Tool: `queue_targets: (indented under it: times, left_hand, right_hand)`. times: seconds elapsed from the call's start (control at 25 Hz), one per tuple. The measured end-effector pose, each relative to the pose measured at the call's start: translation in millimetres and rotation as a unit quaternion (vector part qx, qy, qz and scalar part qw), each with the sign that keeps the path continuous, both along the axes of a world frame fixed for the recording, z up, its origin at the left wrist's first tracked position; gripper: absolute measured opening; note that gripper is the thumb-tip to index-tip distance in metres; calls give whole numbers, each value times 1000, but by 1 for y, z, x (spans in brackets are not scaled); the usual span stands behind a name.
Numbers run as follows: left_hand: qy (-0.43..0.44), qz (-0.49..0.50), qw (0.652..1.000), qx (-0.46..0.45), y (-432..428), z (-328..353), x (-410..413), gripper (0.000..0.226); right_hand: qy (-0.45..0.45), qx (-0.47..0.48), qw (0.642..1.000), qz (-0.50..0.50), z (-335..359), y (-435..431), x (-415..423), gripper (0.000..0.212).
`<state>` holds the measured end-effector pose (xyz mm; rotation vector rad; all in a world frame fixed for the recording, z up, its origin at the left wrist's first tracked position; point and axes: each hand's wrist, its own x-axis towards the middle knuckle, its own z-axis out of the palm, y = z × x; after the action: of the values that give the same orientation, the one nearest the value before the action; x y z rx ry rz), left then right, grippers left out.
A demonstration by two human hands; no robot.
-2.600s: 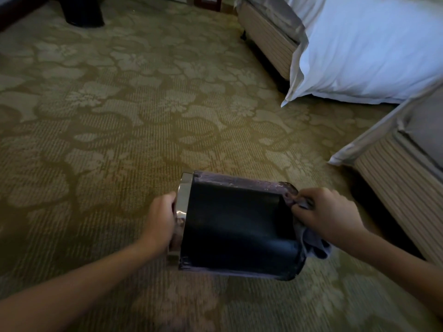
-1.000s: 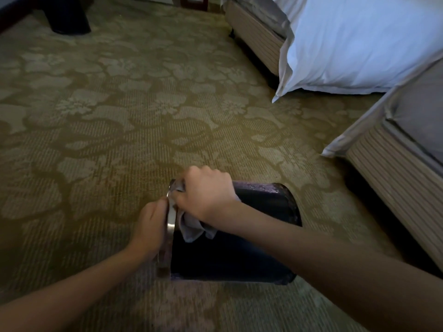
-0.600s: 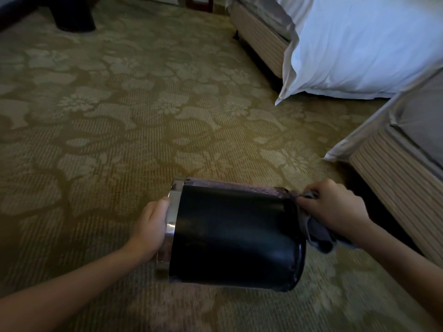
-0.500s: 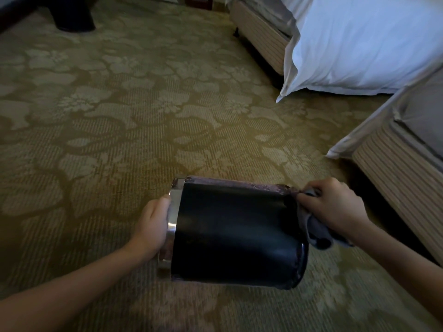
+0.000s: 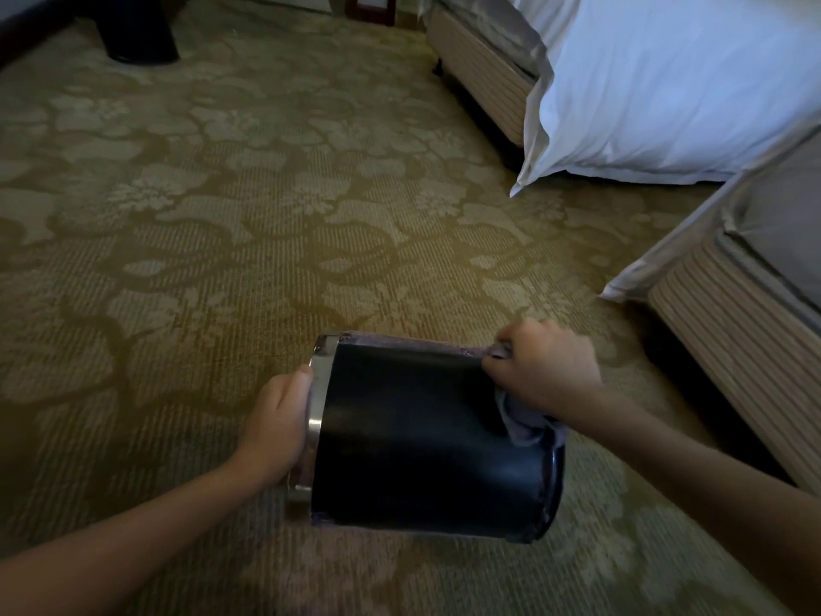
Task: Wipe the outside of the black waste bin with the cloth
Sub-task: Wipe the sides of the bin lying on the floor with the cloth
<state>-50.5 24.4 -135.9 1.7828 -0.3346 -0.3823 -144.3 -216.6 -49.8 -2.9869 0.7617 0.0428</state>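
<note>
Right hand: the right hand (image 5: 546, 371) has its fingers curled round a bunched grey cloth (image 5: 522, 426) and presses it on the bin's wall at the far upper edge, close to the base end; a tail of cloth hangs below the wrist.
Left hand: the left hand (image 5: 277, 420) grips the metal rim (image 5: 317, 406) at the bin's mouth and steadies it; the fingertips are hidden behind the rim.
Bin location: the black waste bin (image 5: 422, 437) is low over the patterned carpet (image 5: 222, 215), between the two hands and directly in front of the person. Whether it rests on the carpet or is held just off it cannot be told.
Bin direction: it lies on its side with the long axis running left to right across the view. The rimmed mouth points to the person's left and the base to the right.
Done, as judged: wiping is under way. The broad side that faces up looks evenly dark with a faint sheen.
Left, as judged: the far top edge shows a paler, dusty-looking strip. The underside and the base are out of sight, so the bin likely needs turning to reach them.
Surroundings: a bed (image 5: 666, 82) with white bedding stands well apart at the upper right.
</note>
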Motion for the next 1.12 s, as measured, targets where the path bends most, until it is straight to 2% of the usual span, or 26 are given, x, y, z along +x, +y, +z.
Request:
queue_targets:
  times: [0.12,0.24,0.32,0.4,0.48,0.52,0.56,0.68,0.8,1.0,1.12]
  left_hand:
    - [-18,-22,999,24,8,-8,-7,39]
    - [-79,-29,996,34,16,-22,-7,37]
    - [-60,-56,997,7,22,-32,0,27]
    - [-55,-55,997,-10,23,-31,-2,31]
    - [-69,-26,997,-34,19,-21,-7,54]
    - [-49,-23,997,-47,18,-18,-9,61]
    - [-34,-25,998,-51,18,-16,-12,61]
    - [-5,2,1000,-21,15,-10,-14,44]
    - [-16,1,1000,-10,16,-9,-14,45]
    - [-50,-17,999,-11,19,-12,-11,50]
    - [-82,-22,996,-8,20,-16,-12,41]
  right_hand:
    - [-2,38,996,81,-3,46,37,27]
    - [-4,62,985,158,-1,101,67,26]
    - [-17,52,981,188,-1,119,72,26]
    - [-23,45,981,186,-1,116,67,27]
    - [-21,38,984,175,-1,98,55,30]
    - [-18,31,986,164,-2,84,46,31]
    - [-12,22,989,146,-3,67,35,31]
    - [26,-18,999,40,0,6,-9,31]
    - [8,-29,999,-27,-2,-19,-32,28]
    - [11,1,1000,-13,-7,4,-2,28]
    - [-1,39,997,66,-11,53,35,30]
